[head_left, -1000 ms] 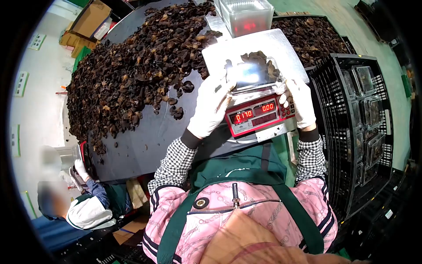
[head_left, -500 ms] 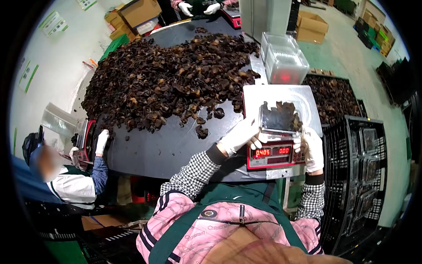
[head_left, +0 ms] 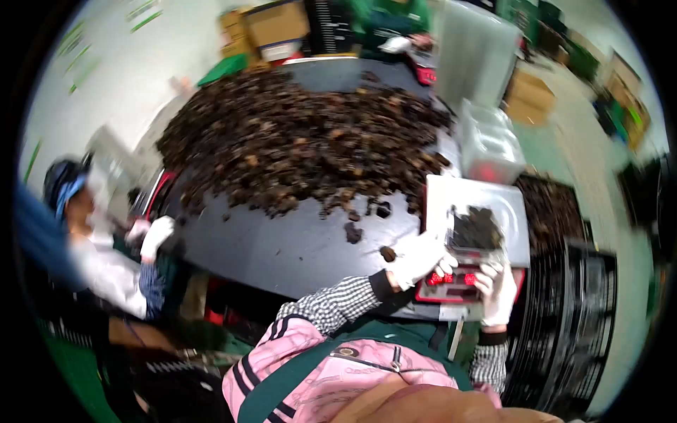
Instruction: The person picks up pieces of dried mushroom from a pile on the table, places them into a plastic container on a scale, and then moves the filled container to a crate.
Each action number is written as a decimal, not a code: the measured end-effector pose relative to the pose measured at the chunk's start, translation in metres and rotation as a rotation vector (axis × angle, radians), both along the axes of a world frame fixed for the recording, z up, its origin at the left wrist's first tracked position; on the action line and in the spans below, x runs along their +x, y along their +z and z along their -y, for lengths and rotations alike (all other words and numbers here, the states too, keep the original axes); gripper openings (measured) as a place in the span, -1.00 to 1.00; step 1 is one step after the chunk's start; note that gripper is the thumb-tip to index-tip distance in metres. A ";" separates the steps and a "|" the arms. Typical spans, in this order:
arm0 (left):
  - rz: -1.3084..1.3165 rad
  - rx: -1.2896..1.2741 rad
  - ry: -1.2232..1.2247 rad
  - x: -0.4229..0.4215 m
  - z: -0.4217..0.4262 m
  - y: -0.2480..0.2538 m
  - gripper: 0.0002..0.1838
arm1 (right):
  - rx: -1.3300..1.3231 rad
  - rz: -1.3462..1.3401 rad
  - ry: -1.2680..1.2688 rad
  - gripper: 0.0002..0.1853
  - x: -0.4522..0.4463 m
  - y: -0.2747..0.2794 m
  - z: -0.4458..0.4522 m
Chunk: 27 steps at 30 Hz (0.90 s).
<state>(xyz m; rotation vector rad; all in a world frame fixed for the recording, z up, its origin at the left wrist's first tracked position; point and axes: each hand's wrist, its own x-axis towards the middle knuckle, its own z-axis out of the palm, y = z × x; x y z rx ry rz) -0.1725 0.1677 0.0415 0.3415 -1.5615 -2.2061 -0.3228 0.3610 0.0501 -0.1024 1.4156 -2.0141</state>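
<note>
- Transparent plastic container [head_left: 474, 252]: is resting on the platform of the digital scale [head_left: 438, 197] and is holding dark fungus pieces [head_left: 476, 225].
- Progress, as judged: loading of this container is appearing well advanced; blur is concealing whether its lid is closed. Red digits are glowing on the scale's display [head_left: 451, 279], but the reading is not resolving.
- Remaining material: a broad heap of fungus [head_left: 303, 134] is lying loose on the dark worktop [head_left: 268, 247]; a stack of containers [head_left: 490, 144] is standing behind the scale.
- Left hand [head_left: 421, 262]: is reaching to the container's front left corner, fingers partly curled.
- Right hand [head_left: 498, 292]: is bending its fingers just below the front right corner.
- Container position: is lying between and slightly beyond both gloved hands; whether either is pinching it, one cannot tell.
</note>
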 end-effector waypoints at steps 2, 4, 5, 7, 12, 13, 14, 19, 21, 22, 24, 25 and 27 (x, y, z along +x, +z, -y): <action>0.073 0.181 -0.072 0.015 -0.023 0.012 -0.64 | -0.256 0.140 -0.021 -0.54 0.051 0.004 -0.008; 0.059 0.086 -0.049 0.030 -0.048 0.028 -0.48 | -0.292 -0.102 0.007 -0.59 0.076 -0.005 -0.002; 0.071 0.045 -0.068 0.039 -0.063 0.037 -0.30 | -0.069 -0.401 -0.055 -0.60 0.087 0.009 -0.002; 0.091 -0.006 -0.144 0.048 -0.081 0.037 -0.18 | 0.205 -0.659 -0.208 -0.59 0.088 0.029 -0.015; 0.119 -0.055 -0.320 0.045 -0.063 0.058 -0.24 | -0.081 -0.393 -0.627 -0.71 0.019 0.112 -0.102; 0.083 -0.120 -0.271 0.047 -0.055 0.056 -0.29 | -0.062 -0.496 -0.749 -0.74 0.000 0.129 -0.127; 0.112 -0.145 -0.213 0.051 -0.043 0.053 -0.34 | 0.112 -0.523 -0.897 -0.69 -0.027 0.130 -0.170; 0.248 -0.102 0.144 0.071 0.000 0.030 -0.47 | 1.219 -0.790 -1.376 -0.31 -0.099 0.135 -0.378; 0.301 -0.127 0.214 0.085 0.010 0.026 -0.49 | 1.698 -0.528 -1.329 -0.23 -0.088 0.132 -0.440; 0.323 -0.120 0.238 0.091 0.017 0.020 -0.50 | 1.836 -0.387 -1.288 -0.27 -0.083 0.125 -0.467; 0.320 -0.092 0.248 0.096 0.024 0.009 -0.52 | 1.924 -0.218 -1.190 -0.30 -0.078 0.096 -0.517; 0.324 -0.098 0.248 0.094 0.023 0.010 -0.54 | 1.940 -0.163 -1.116 -0.32 -0.076 0.081 -0.528; 0.324 -0.118 0.211 0.086 0.018 0.016 -0.54 | 1.933 -0.178 -1.002 -0.32 -0.072 0.079 -0.519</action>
